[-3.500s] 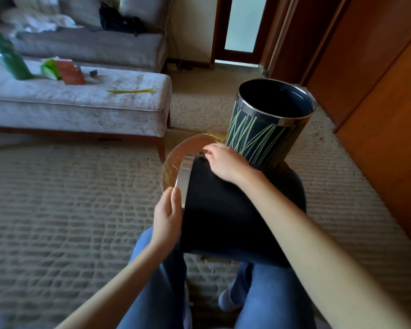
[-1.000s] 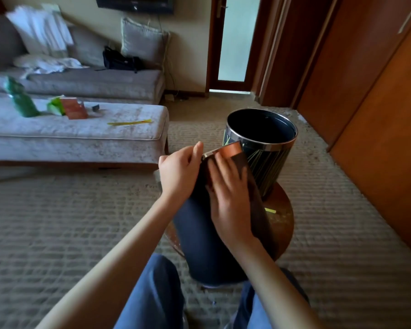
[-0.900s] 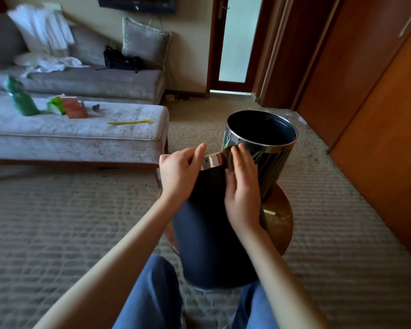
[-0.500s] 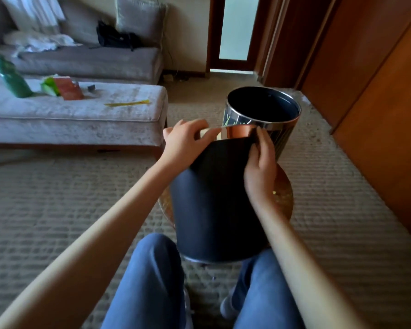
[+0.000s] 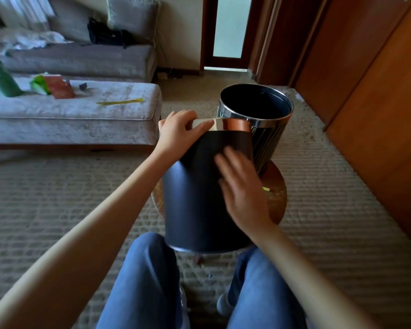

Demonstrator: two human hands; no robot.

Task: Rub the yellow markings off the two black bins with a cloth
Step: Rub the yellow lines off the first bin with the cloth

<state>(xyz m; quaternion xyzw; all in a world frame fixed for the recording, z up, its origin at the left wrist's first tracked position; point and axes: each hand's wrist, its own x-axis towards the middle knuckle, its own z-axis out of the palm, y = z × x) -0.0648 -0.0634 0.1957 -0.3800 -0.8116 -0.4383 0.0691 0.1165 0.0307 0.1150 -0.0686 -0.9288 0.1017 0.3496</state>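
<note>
Steadying the near black bin (image 5: 192, 198), tilted in front of the yellow-streaked far bin (image 5: 265, 143) on the round table (image 5: 277, 198), my left hand (image 5: 178, 134) clasps its chrome rim (image 5: 230, 124) while my right hand (image 5: 242, 193) lies flat on its wall, fingers straight, no cloth visible; I judge one must come first

Soft daylight enters from the frosted door pane (image 5: 227, 27) at far centre; the room is moderately dim, shadows diffuse. Glare sits on the metal rim of the near bin (image 5: 192, 198). Right hand (image 5: 243, 188) is motion-blurred; sofa (image 5: 81, 58) smeared, frame edges bowed.
</note>
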